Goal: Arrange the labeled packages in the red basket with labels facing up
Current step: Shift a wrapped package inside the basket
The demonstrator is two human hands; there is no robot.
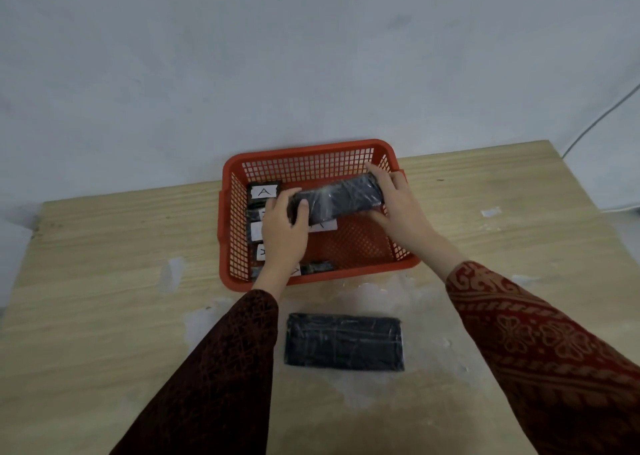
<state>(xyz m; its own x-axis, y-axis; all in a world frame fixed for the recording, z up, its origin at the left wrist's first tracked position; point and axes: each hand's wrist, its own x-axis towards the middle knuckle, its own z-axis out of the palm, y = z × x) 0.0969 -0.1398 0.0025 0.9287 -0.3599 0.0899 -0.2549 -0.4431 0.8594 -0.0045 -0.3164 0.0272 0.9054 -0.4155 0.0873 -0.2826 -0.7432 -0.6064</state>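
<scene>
**Both hands on dark pkg over basket**

Left hand (282, 227) + right hand (398, 205) are gripping opposite ends of a dark wrapped package (337, 196), holding it tilted above the red basket (311, 149). Visible face is showing no label. Basket is sitting on the wooden table (104, 281) against the wall. Inside, along the left wall, several labeled packages (264, 191) are lying label-up; top one reads "A", others partly hidden by left hand. A second dark package (344, 343) is lying flat on the table just in front of the basket, between the patterned sleeves (540, 343), no label showing.
</scene>
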